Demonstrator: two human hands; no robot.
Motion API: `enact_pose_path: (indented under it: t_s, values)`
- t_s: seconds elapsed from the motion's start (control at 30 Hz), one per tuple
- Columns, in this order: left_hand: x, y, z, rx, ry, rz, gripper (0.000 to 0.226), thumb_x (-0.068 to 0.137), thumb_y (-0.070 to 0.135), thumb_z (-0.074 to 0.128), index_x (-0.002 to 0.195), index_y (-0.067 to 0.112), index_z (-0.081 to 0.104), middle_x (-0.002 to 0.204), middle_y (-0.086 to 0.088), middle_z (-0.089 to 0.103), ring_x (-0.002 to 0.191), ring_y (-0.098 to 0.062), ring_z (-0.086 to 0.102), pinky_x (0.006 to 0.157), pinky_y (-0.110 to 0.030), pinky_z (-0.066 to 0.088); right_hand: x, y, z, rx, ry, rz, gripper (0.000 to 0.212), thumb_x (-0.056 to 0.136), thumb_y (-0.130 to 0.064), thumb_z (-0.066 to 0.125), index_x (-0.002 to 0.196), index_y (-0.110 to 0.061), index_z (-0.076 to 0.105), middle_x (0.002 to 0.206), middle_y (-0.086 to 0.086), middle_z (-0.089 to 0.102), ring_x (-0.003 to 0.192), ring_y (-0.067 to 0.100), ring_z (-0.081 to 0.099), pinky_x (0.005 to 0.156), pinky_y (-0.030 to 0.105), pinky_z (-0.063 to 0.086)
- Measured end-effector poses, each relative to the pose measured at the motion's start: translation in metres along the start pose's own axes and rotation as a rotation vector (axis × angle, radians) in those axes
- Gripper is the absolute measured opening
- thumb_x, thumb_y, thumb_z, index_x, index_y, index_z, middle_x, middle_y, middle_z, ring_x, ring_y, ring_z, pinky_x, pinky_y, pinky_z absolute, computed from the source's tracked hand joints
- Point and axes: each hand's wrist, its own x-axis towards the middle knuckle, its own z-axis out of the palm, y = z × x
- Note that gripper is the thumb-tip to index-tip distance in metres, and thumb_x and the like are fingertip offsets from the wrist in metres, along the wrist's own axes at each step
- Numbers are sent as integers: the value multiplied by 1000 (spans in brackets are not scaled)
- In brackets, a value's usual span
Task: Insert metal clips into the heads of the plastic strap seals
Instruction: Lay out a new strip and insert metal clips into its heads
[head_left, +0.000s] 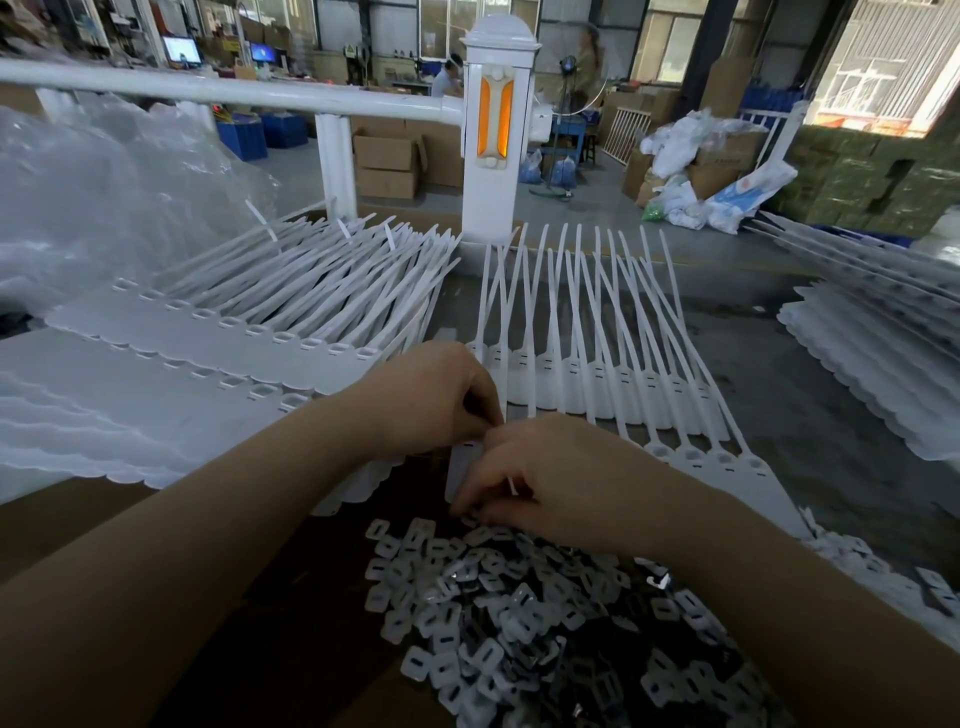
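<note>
strap seals (597, 374): white | clips (519, 613): silvery grey | post (493, 140): white, orange reflector | crates (241, 135): blue

Matt white plastic strap seals (597, 364); shiny metal clips (519, 613); brown cardboard (78, 514).

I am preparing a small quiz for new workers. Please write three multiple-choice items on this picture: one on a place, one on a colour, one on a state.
1. Where does the pile of metal clips lie?
A. Nearest the camera, below the hands
B. On the rail
C. In a blue crate

2. What colour is the panel in the white post?
A. Green
B. Orange
C. Black

3. What is the left hand doing?
A. Lying flat, open
B. Pinching at a strap seal with curled fingers
C. Pointing away

Answers: 1 A, clips fill the near foreground; 2 B, it glows orange; 3 B, fingers curl at the seal's head.
</note>
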Motion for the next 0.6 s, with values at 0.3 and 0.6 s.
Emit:
enact_pose_path:
  t_s: [0.3,0.6]
  values:
    - [-1,2,-2,-13,-14,-25,11,83,17,71,85,24,78,68,15,67,63,5,60,60,-14,47,1,2,0,140,87,124,11,91,-25,64,94,-31,73,83,-25,59,75,-11,55,72,8,43]
    - [-5,10,-8,-845,-133,-246,12,86,3,69,96,8,68,91,-8,76,82,-16,72,69,-21,56,-6,21,-17,883,506,575,9,88,-13,68,83,-17,73,72,-2,73,56,5,59,50,16,47]
